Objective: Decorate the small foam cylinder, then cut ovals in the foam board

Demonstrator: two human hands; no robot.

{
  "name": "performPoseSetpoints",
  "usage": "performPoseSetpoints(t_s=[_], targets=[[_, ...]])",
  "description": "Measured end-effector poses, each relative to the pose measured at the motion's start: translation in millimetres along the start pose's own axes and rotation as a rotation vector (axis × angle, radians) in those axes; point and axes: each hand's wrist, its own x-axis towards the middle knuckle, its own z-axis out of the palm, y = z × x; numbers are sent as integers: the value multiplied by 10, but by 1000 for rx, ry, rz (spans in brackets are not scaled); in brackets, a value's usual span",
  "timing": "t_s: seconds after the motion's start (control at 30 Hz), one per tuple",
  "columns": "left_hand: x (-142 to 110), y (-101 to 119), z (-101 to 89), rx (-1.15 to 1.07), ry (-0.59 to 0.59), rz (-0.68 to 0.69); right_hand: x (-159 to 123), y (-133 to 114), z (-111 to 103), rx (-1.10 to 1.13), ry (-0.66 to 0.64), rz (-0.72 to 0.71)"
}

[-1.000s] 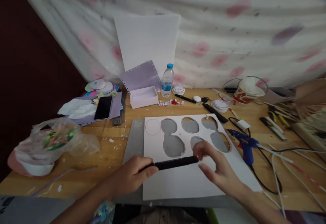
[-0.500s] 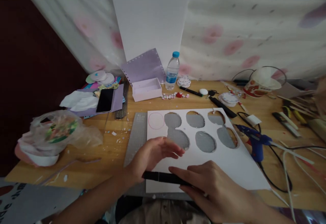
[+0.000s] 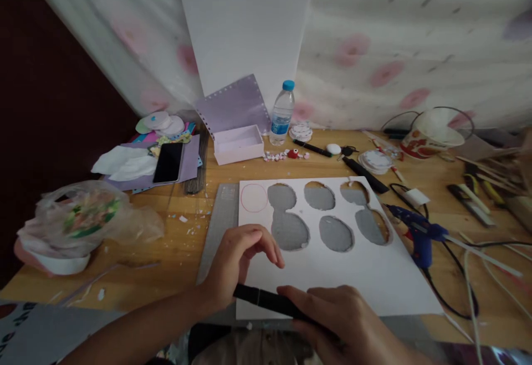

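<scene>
My right hand (image 3: 341, 315) is closed around a black marker pen (image 3: 270, 299) held low over the near edge of a white board. My left hand (image 3: 243, 257) holds nothing and is loosely curved, its fingers bent down over the board. The far end of the pen meets the heel of my left palm, or lies just in front of it; I cannot tell which. Several rough round holes pierce the white board (image 3: 316, 268), and a pink circle (image 3: 254, 198) is drawn in its far left corner. Under the board lies a grey cutting mat (image 3: 216, 232).
Right of the board lies a blue glue gun (image 3: 421, 232) with its cord. A water bottle (image 3: 282, 114), a small white box (image 3: 239, 144) and a black marker (image 3: 366, 175) are behind. At left are a phone (image 3: 168, 163) and a plastic bag (image 3: 83, 215).
The fingers of my left hand have curled downward and drawn back left. My right hand and the pen have moved slightly lower, the pen more tilted. The view has shifted a little.
</scene>
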Motion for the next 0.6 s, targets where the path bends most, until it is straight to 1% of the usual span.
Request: performPoseSetpoints(t_s=[0.13, 0.3, 0.43, 0.5, 0.53, 0.6], targets=[[-28, -12, -28, 9, -9, 4, 37, 26, 27, 17, -9, -4], [-31, 1, -85, 30, 21, -3, 89, 52, 107, 41, 14, -34], [38, 19, -134, 76, 58, 4, 138, 79, 145, 114, 47, 32], [86, 39, -159, 214, 52, -57, 186, 91, 117, 145, 5, 78], [109, 57, -173, 325, 11, -123, 217, 102, 91, 154, -21, 93], [146, 107, -213, 587, -151, -311, 287, 150, 23, 163, -65, 98]])
